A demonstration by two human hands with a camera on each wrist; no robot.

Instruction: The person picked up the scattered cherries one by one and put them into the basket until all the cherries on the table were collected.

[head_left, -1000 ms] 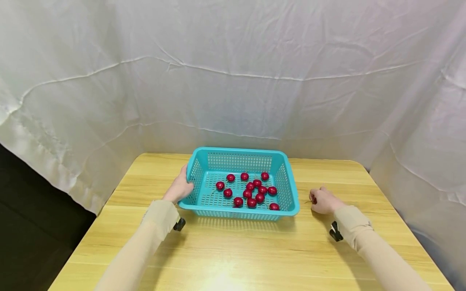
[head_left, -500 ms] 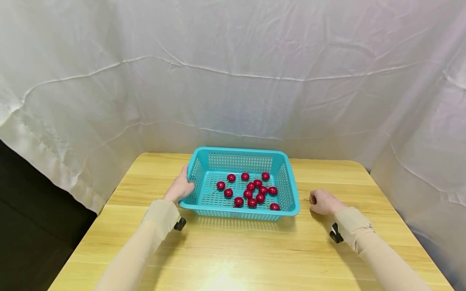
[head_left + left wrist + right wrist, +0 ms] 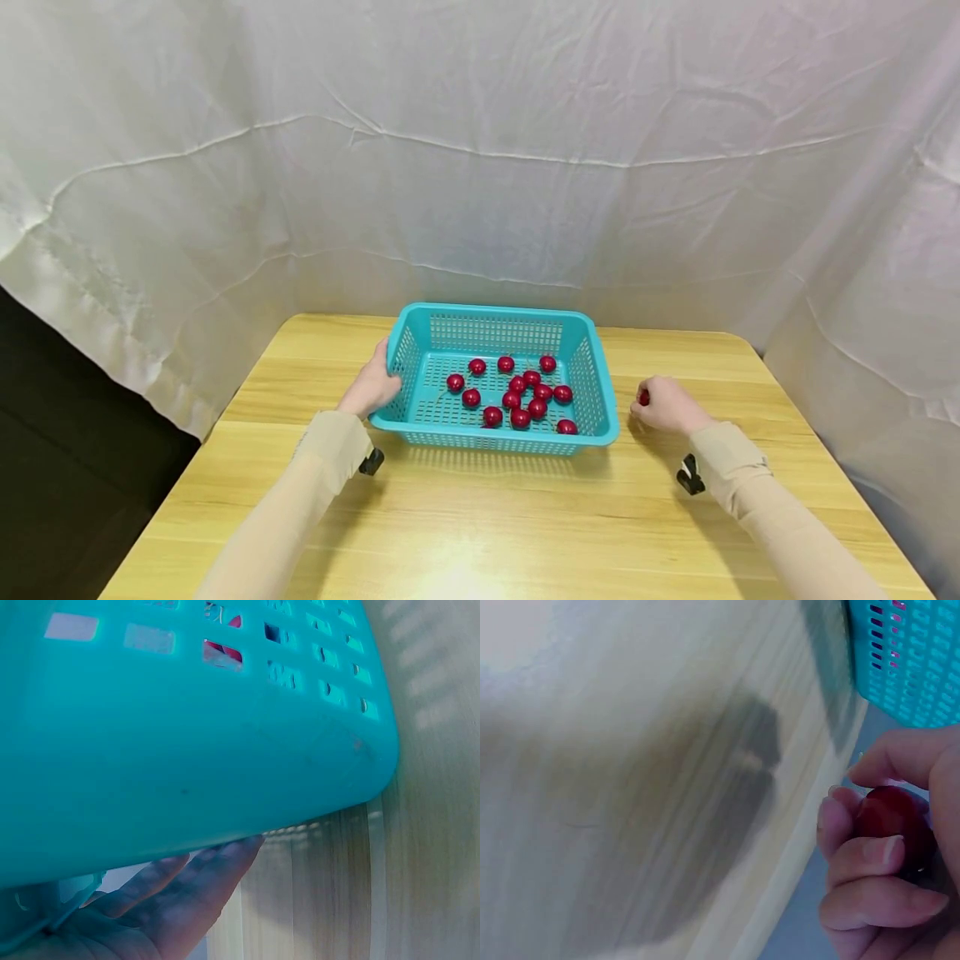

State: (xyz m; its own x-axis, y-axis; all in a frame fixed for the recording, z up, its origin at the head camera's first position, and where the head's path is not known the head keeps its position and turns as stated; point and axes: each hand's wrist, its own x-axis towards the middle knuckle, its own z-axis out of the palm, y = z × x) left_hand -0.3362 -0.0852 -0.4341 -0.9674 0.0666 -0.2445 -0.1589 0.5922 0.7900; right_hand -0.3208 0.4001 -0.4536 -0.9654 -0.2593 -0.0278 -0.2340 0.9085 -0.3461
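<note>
A turquoise perforated basket (image 3: 495,438) stands on the wooden table, with several red cherries (image 3: 520,418) spread over its floor. My left hand (image 3: 369,387) grips the basket's left end, thumb over the rim; in the left wrist view its fingers (image 3: 202,892) lie along the outside wall. To the right of the basket, apart from it, my right hand (image 3: 670,406) holds a single cherry (image 3: 892,817). The right wrist view shows its fingers curled round that cherry, above the tabletop. A thin stem shows faintly near the fingertips.
The wooden table (image 3: 450,517) reaches back to a pale hanging curtain (image 3: 480,208), which also closes off the sides. The basket stands near the table's back edge. A dark area (image 3: 67,450) lies beyond the left edge.
My right hand has risen slightly from the table, and the red cherry now shows in its fingers. The left hand stays on the basket, which has not visibly moved.
</note>
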